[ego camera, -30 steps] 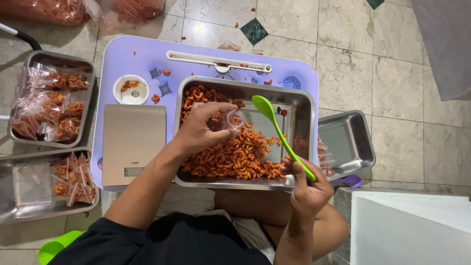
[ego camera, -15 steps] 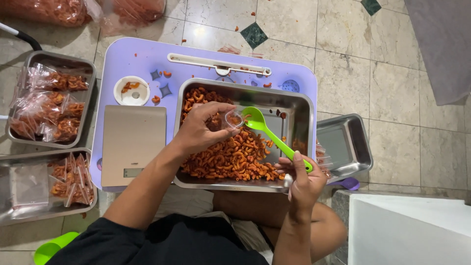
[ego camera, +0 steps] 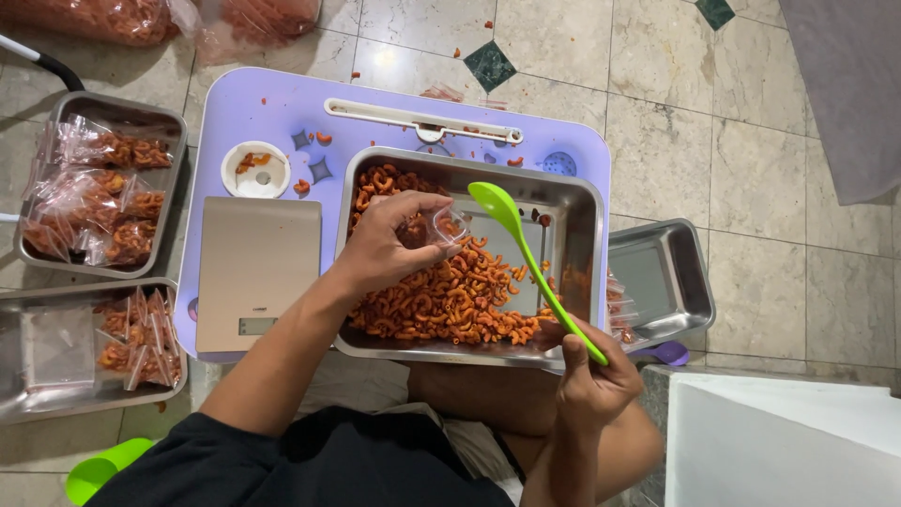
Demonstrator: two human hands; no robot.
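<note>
My left hand point(ego camera: 389, 242) holds a small clear plastic bag point(ego camera: 443, 225) open over a steel tray point(ego camera: 589, 246) filled with orange curled snacks point(ego camera: 450, 296). My right hand point(ego camera: 589, 376) grips the handle of a bright green spoon point(ego camera: 526, 255). The spoon's bowl is lifted just right of the bag's mouth, above the tray, and looks empty. The tray rests on a lilac folding table point(ego camera: 282, 113).
A flat kitchen scale point(ego camera: 255, 268) and a small white dish point(ego camera: 255, 169) sit on the table's left. Two steel trays of filled bags point(ego camera: 99, 192) point(ego camera: 113, 343) lie on the floor at left. An emptier tray point(ego camera: 662, 282) is at right, a white box point(ego camera: 788, 441) lower right.
The spoon's bowl went down to the bag's mouth half a second ago, then lifted away to the right. My left hand keeps the bag in the same place.
</note>
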